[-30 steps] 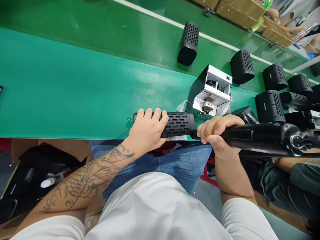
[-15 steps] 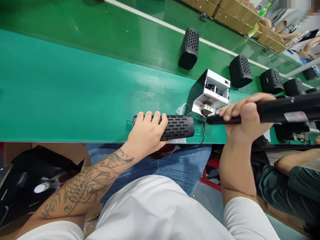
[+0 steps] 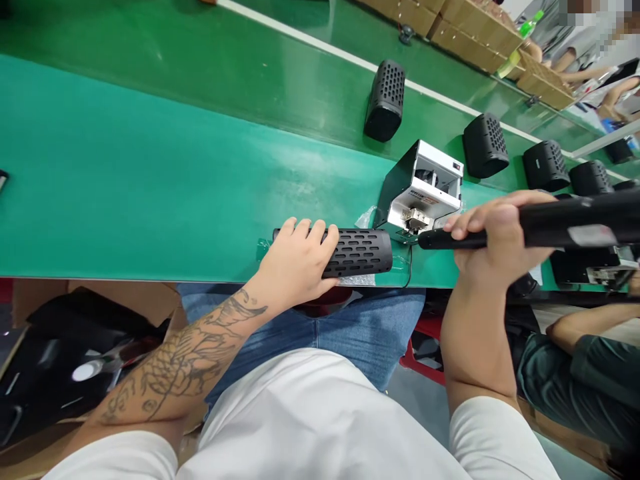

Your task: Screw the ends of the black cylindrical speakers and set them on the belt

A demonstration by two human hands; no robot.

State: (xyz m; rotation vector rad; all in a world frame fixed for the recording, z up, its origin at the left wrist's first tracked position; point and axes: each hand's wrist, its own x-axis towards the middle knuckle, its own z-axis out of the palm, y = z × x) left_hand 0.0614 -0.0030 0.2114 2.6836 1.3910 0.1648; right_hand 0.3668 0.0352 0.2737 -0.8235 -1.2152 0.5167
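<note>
A long black perforated housing (image 3: 357,253) lies on its side along the near edge of the green bench (image 3: 125,173). My left hand (image 3: 296,262) is wrapped over its left half, holding it down. My right hand (image 3: 493,235) grips a black electric screwdriver (image 3: 560,223) held level, its tip pointing left at the front slot of a small grey and white screw feeder box (image 3: 423,190). The tip sits just right of the housing's end, not touching it.
Several black perforated housings (image 3: 385,100) stand on the darker green belt behind, running to the right. Cardboard boxes (image 3: 475,27) line the far side. Another person's arm in a dark green sleeve (image 3: 575,363) is at the lower right. A cardboard box with black parts (image 3: 45,360) sits below the bench at left.
My right hand lifted the screwdriver from the right end of the housing up and to the right, so its tip now sits at the feeder box. My left hand stayed on the housing.
</note>
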